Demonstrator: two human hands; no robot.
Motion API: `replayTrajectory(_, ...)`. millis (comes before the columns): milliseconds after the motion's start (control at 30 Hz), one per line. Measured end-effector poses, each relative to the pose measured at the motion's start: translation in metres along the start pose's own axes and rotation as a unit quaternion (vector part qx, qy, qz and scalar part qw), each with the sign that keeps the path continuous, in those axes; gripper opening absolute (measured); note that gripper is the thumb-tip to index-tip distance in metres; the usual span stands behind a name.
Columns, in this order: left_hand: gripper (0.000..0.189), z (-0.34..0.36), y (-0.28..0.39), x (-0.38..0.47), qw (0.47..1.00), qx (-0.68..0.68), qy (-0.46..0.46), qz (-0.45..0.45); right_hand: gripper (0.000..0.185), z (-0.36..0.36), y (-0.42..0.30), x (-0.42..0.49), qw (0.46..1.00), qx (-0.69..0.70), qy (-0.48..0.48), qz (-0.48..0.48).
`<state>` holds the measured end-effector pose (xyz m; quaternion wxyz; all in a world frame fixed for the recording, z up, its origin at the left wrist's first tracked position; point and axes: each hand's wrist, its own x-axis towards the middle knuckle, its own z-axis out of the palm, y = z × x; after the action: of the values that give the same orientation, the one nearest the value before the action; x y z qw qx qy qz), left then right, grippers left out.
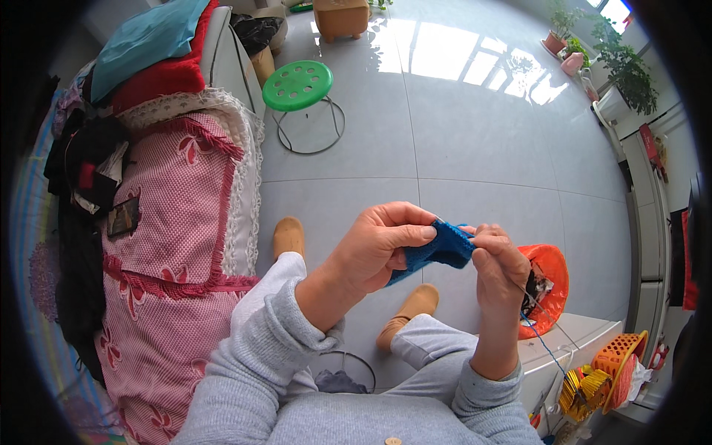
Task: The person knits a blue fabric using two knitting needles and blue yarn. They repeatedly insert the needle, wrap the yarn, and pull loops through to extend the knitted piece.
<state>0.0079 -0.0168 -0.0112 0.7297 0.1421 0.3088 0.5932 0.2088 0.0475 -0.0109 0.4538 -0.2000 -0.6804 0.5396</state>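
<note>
My left hand (378, 239) pinches one edge of a blue knitted piece (450, 245) between thumb and fingers, with the tip of a needle showing at the fingertips. At the piece's other edge, my right hand (498, 253) grips it together with a thin metal knitting needle (556, 322), whose long end slants down past the wrist. A strand of blue yarn (542, 339) runs from below my right hand to a shiny gold wrapper (581, 392) at the lower right. The folded cloth and my fingers hide part of the needles.
An orange-red bag (556, 267) lines a bin beside a white cabinet (567, 334). An orange plastic basket (617, 350) stands at the right. On the left is a sofa with a pink patterned cover (167, 222) and a phone (123, 217). A green stool (297, 86) stands ahead on the tiled floor.
</note>
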Motion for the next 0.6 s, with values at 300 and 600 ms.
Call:
replayTrajectory(300, 0.009, 0.001, -0.003, 0.001, 0.999, -0.014, 0.037, 0.034, 0.016, 0.003, -0.006, 0.003, 0.994, -0.099, -0.04, -0.028)
replayTrajectory(600, 0.008, 0.0, -0.008, 0.003, 0.997, -0.021, 0.053, 0.058, 0.017, 0.01, -0.01, 0.002, 0.978, -0.202, -0.03, -0.046)
